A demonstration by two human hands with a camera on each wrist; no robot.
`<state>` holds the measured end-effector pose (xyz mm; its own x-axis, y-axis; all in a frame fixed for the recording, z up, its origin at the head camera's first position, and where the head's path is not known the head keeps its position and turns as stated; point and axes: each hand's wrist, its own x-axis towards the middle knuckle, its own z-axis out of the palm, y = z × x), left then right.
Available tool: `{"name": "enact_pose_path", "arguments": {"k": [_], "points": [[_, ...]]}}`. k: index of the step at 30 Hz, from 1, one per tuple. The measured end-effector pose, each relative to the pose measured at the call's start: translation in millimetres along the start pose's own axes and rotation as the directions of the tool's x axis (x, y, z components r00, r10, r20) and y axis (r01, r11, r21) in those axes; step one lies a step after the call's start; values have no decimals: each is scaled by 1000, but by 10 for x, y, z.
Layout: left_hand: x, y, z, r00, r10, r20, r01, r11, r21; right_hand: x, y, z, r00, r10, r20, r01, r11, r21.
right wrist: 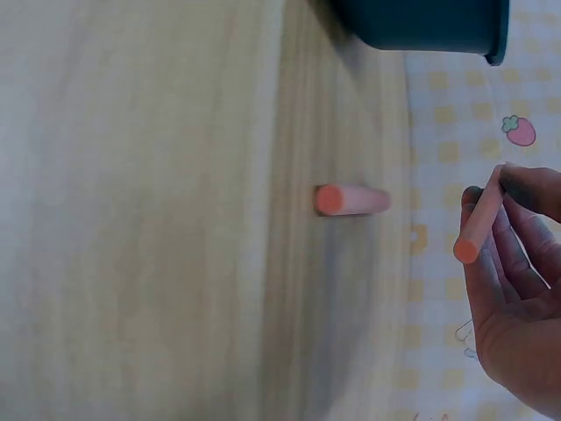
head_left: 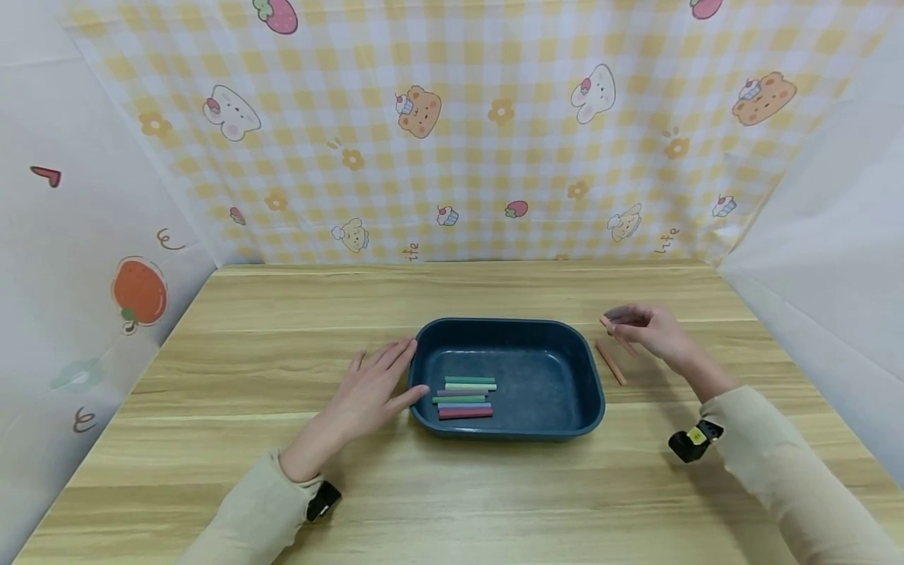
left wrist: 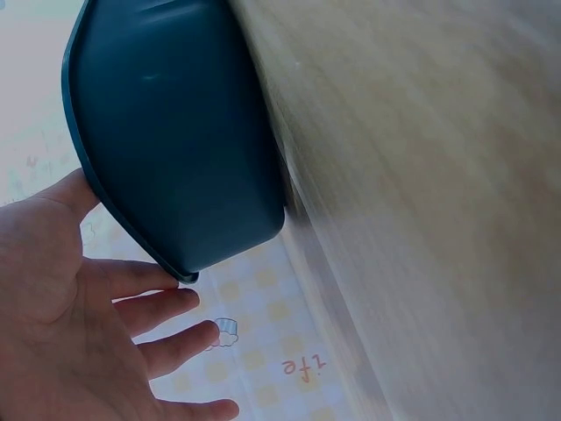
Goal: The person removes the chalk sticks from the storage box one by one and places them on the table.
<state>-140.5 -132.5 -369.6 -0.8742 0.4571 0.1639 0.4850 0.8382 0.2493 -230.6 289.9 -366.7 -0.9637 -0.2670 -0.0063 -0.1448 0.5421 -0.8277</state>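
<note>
A dark blue tray point(head_left: 544, 430) stands on the wooden table, with several coloured chalk sticks point(head_left: 462, 399) side by side in its left half, in green, purple and red shades. My left hand point(head_left: 374, 391) rests at the tray's left rim, fingers spread and straight; in the left wrist view the thumb and index finger touch the rim. To the right of the tray, my right hand point(head_left: 650, 328) pinches an orange chalk stick point(right wrist: 481, 217) between thumb and fingers, raised above the table. Another orange chalk stick point(head_left: 610, 362) lies on the table between the tray and that hand.
The wooden table point(head_left: 282, 329) runs back to a yellow checked curtain point(head_left: 480, 180) with cartoon prints. White printed sheets point(head_left: 85, 204) hang at the sides. A small black camera point(head_left: 688, 446) is strapped to my right wrist.
</note>
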Motion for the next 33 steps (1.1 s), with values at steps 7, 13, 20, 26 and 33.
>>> {"name": "enact_pose_path", "arguments": {"k": [7,13,20,26,33], "points": [[2,3,-5,1000,-8,5,8,1000,-5,-41,113,21,1000,21,-14,-21,1000,6],[9,4,-7,1000,-9,9,9,1000,-5,-59,169,51,997,49,-58,-52,998,-45],[4,5,-11,1000,-11,14,11,1000,3,-65,215,109,989,129,-73,-142,968,-206],[5,0,-6,1000,-10,8,10,1000,6,-54,227,128,991,108,-85,-126,960,-249],[4,-4,5,1000,-8,6,8,1000,15,-66,207,139,992,111,-61,-122,960,-251]]}}
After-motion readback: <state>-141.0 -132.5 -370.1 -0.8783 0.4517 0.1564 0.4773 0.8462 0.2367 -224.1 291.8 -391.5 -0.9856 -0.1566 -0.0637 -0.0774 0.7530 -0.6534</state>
